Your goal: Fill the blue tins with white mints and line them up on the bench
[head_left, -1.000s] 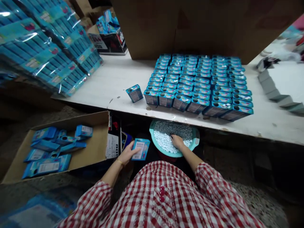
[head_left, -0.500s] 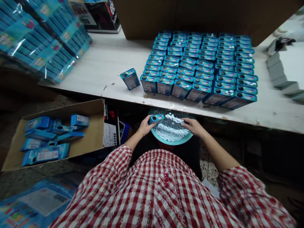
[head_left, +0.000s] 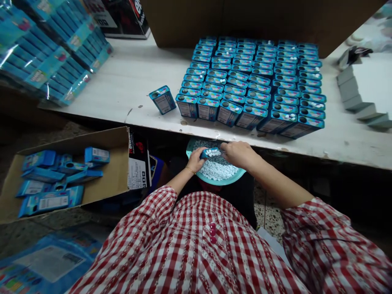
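My left hand (head_left: 195,160) grips a small blue box (head_left: 208,153) upright over a teal bowl (head_left: 190,148) full of small white candies (head_left: 216,171). White candies lie heaped on the box's top. My right hand (head_left: 238,153) is closed beside the box, its fingers pinched at the box's top over the candies. The bowl sits below the front edge of the white table (head_left: 131,77). On the table stand several rows of the same blue boxes (head_left: 251,81), some with white candies on top. One blue box (head_left: 163,99) stands apart to their left.
A cardboard carton (head_left: 116,163) at the lower left holds several flat blue boxes (head_left: 49,179). Wrapped packs of blue boxes (head_left: 45,49) are stacked at the upper left. A large brown carton (head_left: 245,16) stands behind the rows. Grey folded pieces (head_left: 358,102) lie at the right.
My left hand brought the blue box from beside the carton to over the bowl. My right hand left the candies in the bowl and came to the box's top.
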Demonstrator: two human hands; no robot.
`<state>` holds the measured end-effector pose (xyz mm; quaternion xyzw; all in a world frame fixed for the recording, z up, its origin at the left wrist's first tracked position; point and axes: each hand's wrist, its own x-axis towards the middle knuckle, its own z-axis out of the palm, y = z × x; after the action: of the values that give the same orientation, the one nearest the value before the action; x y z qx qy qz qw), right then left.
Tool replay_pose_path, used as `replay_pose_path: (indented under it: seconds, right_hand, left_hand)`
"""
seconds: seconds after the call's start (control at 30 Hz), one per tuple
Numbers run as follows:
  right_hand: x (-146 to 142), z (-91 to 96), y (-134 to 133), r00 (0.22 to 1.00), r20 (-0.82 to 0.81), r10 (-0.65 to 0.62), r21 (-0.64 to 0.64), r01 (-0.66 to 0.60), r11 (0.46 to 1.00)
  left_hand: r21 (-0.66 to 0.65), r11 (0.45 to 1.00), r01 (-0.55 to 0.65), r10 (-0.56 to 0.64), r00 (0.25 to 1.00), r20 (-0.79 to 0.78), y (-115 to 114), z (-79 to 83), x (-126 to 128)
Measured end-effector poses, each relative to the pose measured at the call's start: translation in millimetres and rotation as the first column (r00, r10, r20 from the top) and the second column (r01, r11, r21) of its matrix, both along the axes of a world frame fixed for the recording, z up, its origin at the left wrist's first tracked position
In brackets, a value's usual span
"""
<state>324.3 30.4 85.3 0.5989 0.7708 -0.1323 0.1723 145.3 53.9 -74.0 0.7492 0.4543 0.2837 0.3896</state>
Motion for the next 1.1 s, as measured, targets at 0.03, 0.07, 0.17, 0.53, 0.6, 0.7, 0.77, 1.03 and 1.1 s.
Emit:
replay_pose_path:
  seconds: [0.03, 0.07, 0.17, 0.53, 0.6, 0.7, 0.77, 1.03, 1.1]
  right_hand:
    - [-3.1, 1.8, -0.3, 1.0, 0.014, 0.014, 0.0, -0.014, 1.0]
    - [-5.3, 2.9, -1.3, 0.999, 0.023, 0.024, 0.004, -0.024, 1.0]
    - [-6.1, 2.7, -7.3, 0.999, 0.03, 0.036, 0.026, -0.036, 0.999]
    - [-6.6, 4.6, -8.6, 0.998, 0.035, 0.055, 0.044, -0.057, 0.997]
    - [-6.3, 8.6, -8.4, 0.997, 0.024, 0.07, 0.055, -0.072, 0.996]
    - [12.5, 7.5, -13.7, 0.999, -0.001, 0.045, 0.075, -0.044, 0.996]
    - [35.0, -6.2, -20.3, 1.0, -0.015, -0.022, 0.095, 0.024, 0.995]
    - [27.0, -127.3, -36.1, 0.983, -0.036, -0.178, -0.051, 0.176, 0.983]
    - [1.7, -143.4, -30.4, 0.987, -0.09, -0.133, -0.013, 0.132, 0.991]
  left_hand:
    - [0.001, 1.0, -0.005, 0.005, 1.0, 0.002, -0.3, -0.1, 0.1]
    - [0.002, 1.0, -0.007, 0.007, 1.0, 0.004, -0.5, 0.0, 0.2]
    - [0.01, 1.0, -0.005, 0.005, 1.0, 0.003, -0.9, 0.9, 0.2]
    - [0.054, 0.994, 0.094, -0.088, 0.99, -0.113, -0.5, 8.4, 6.7]
    - [0.043, 0.994, 0.098, -0.095, 0.993, -0.072, 0.9, 7.5, 4.8]
    - [-0.007, 0.999, 0.039, -0.039, 0.998, 0.042, 1.5, 5.7, -3.6]
    - [-0.078, 0.997, -0.027, 0.036, 0.993, 0.112, 0.3, 5.1, -13.0]
    - [-0.268, 0.929, -0.256, 0.308, 0.936, 0.172, -2.9, -5.3, -44.0]
    - [-0.274, 0.925, -0.262, 0.315, 0.934, 0.17, -2.4, -8.1, -45.6]
